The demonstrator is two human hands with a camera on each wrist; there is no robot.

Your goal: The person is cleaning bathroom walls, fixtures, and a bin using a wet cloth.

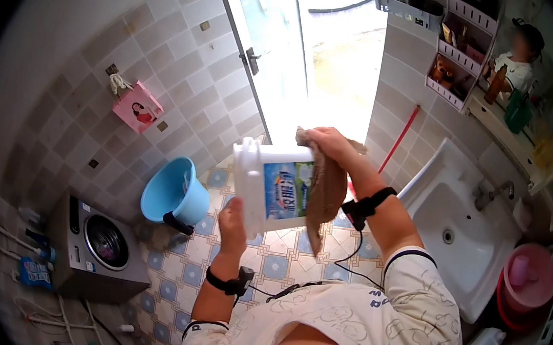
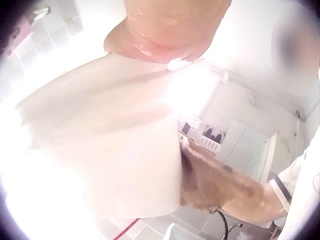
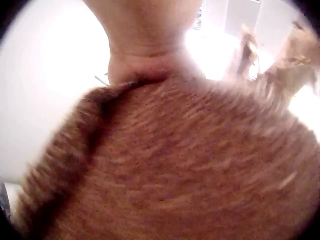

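Note:
A white plastic bucket [image 1: 249, 186] with a blue and green label [image 1: 286, 190] is held tipped on its side in front of the body in the head view. My left hand [image 1: 233, 225] grips it at the rim end, thumb showing, other fingers hidden behind it. At the base end, my right hand [image 1: 331, 143] holds a brown cloth [image 1: 329, 192] that drapes over the bottom. The left wrist view shows the pale bucket wall [image 2: 115, 135] below the left hand [image 2: 165, 35]. Fuzzy brown cloth [image 3: 190, 160] fills most of the right wrist view.
A blue bucket [image 1: 194, 204] stands on the tiled floor near a small washing machine [image 1: 104, 275]. To the right are a white washbasin [image 1: 421, 216] and a pink basin [image 1: 541, 271]. A glass door [image 1: 263, 18] stands ajar ahead, with a red pole [image 1: 400, 139] beside the doorway.

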